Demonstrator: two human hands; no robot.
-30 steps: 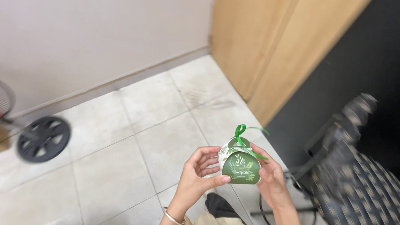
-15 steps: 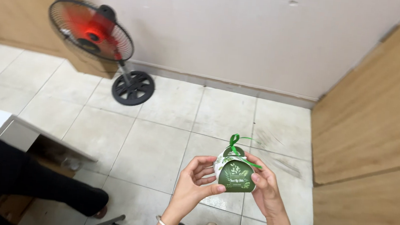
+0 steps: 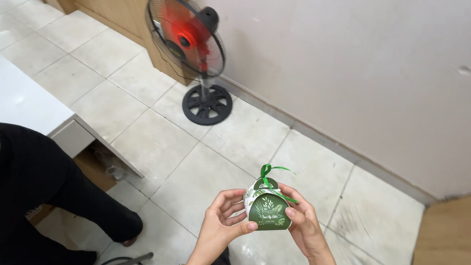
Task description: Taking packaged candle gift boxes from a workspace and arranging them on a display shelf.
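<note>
i held the small green gift box (image 3: 267,208) between both hands, each closed lightly around it rather than clamped. my left hand (image 3: 226,224) cupped its left side, thumb pressed across the lower front edge, fingers curled up behind. my right hand (image 3: 302,223) took the right side, one fingertip laid against the front panel and the rest wrapped around the back. the box sat upright in front of my chest, high above the tiled floor (image 3: 189,145), touching nothing but my fingers.

as far as i could judge, the box looked finished or nearly so: its rounded flaps were folded up and met at the top, and the green ribbon (image 3: 273,173) was already tied there, a loop and loose tails standing above the lid. what was left, if anything, looked like small work, such as straightening the bow or pressing the flaps (i could not tell whether the back side was fully closed, since my fingers hid it).

around me, a standing fan (image 3: 189,40) with red blades stood well apart by the pale wall (image 3: 366,64). to my left a person in dark trousers (image 3: 60,185) sat beside a white table (image 3: 17,99), and neither was near the box.
</note>
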